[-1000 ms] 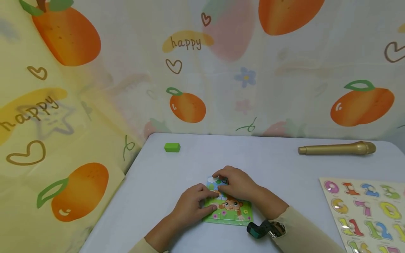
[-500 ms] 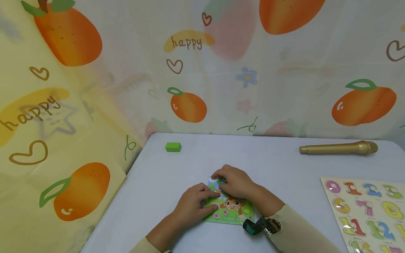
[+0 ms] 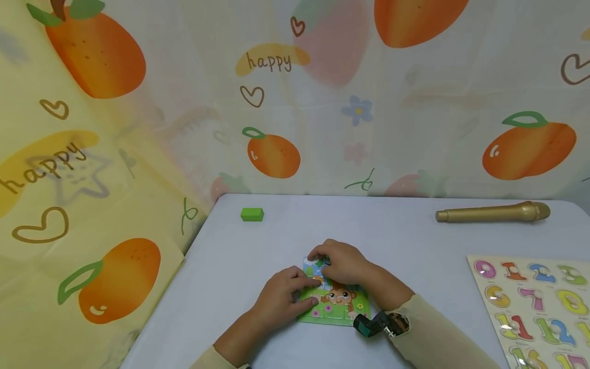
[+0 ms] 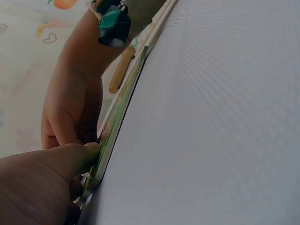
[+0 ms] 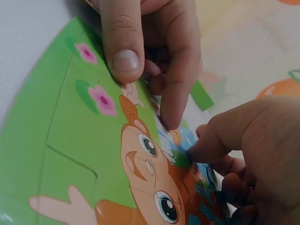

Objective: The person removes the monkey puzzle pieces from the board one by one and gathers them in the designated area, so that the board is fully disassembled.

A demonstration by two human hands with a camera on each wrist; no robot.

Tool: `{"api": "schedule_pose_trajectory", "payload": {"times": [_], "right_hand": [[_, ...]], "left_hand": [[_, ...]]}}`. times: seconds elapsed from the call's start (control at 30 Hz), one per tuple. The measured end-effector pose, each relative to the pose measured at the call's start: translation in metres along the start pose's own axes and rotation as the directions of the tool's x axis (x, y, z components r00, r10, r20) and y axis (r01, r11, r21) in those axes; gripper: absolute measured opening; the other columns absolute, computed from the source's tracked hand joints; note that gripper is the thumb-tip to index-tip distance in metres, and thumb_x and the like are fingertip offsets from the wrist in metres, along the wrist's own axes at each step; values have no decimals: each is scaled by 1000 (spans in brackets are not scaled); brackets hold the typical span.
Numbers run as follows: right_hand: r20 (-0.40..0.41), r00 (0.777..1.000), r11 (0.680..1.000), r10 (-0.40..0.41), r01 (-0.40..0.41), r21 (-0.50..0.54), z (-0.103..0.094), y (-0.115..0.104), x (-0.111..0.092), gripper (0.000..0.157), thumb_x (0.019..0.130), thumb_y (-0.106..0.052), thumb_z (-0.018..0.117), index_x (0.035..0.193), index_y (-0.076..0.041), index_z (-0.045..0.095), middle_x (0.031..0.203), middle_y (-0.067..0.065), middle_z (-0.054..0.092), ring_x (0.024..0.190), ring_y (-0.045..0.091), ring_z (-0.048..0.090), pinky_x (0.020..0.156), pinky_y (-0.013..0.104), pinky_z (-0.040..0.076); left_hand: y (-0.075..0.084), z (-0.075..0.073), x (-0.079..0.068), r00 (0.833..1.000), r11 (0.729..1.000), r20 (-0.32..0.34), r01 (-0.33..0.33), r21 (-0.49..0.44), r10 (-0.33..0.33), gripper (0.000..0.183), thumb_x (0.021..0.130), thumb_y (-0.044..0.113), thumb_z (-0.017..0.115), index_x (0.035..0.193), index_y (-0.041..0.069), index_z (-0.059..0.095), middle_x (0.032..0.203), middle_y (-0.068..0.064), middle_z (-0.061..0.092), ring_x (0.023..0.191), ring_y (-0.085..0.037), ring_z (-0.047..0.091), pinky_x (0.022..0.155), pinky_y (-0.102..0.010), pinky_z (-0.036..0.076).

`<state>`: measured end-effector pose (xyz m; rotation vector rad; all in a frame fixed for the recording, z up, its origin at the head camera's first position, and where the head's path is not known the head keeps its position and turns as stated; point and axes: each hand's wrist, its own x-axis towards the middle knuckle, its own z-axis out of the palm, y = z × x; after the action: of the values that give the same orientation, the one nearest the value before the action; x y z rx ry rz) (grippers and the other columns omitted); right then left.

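A small jigsaw puzzle (image 3: 338,312) with a smiling monkey, flowers and green grass lies flat on the white table. The left hand (image 3: 282,297) rests at its left side, thumb and index finger touching the picture. In the left wrist view, the left thumb (image 4: 77,157) lies over the edge of the thin board (image 4: 112,131). At the far part of the puzzle, the right hand (image 3: 343,262) bends its fingers down onto the blue sky area. From the right wrist view, the right thumb (image 5: 208,145) meets the picture beside the monkey's head; I cannot tell whether it pinches a piece.
A green block (image 3: 252,214) sits near the table's far left corner. Toward the far right lies a gold toy microphone (image 3: 493,212). A number puzzle board (image 3: 530,307) occupies the right side. A fruit-printed curtain (image 3: 322,128) hangs behind the table.
Both hands stay in nearly the same places on the puzzle. The right wrist and forearm have shifted slightly left and away from the person.
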<state>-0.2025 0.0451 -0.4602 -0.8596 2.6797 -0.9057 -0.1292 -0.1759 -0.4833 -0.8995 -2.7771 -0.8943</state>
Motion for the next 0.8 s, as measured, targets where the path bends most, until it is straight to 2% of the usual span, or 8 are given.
{"api": "schedule_pose_trajectory", "payload": {"times": [0.13, 0.3, 0.53, 0.8], "right_hand": [[8, 1000, 1000, -2, 2, 9, 0, 2, 1, 38, 91, -3, 71, 125, -19, 76, 112, -4, 64, 103, 16, 62, 91, 41, 52], [6, 1000, 999, 0, 0, 33, 0, 2, 0, 39, 90, -1, 71, 125, -18, 75, 113, -3, 64, 104, 17, 63, 92, 42, 53], [3, 1000, 998, 14, -14, 66, 0, 3, 0, 38, 91, -3, 74, 123, -23, 73, 112, -5, 65, 104, 16, 62, 93, 43, 52], [17, 999, 987, 44, -46, 151, -3, 2, -1, 32, 95, -11, 78, 121, -28, 70, 112, -5, 69, 103, 17, 64, 94, 48, 52]], "left_hand": [[-1, 0, 0, 1000, 1000, -5, -10, 3, 10, 33, 91, 29, 88, 123, 24, 82, 97, 10, 60, 79, -2, 46, 71, -20, 42], [-3, 2, 0, 1000, 1000, 15, 10, 5, -10, 33, 92, 32, 87, 124, 26, 82, 97, 12, 60, 79, -2, 46, 70, -21, 42], [-4, 3, 0, 1000, 1000, 22, 23, -1, -23, 32, 93, 33, 86, 124, 28, 82, 99, 13, 60, 81, -2, 47, 71, -21, 42], [-7, 3, -1, 999, 999, -24, -43, -4, 43, 34, 91, 33, 88, 123, 27, 82, 99, 11, 62, 85, -3, 49, 76, -24, 43]]}}
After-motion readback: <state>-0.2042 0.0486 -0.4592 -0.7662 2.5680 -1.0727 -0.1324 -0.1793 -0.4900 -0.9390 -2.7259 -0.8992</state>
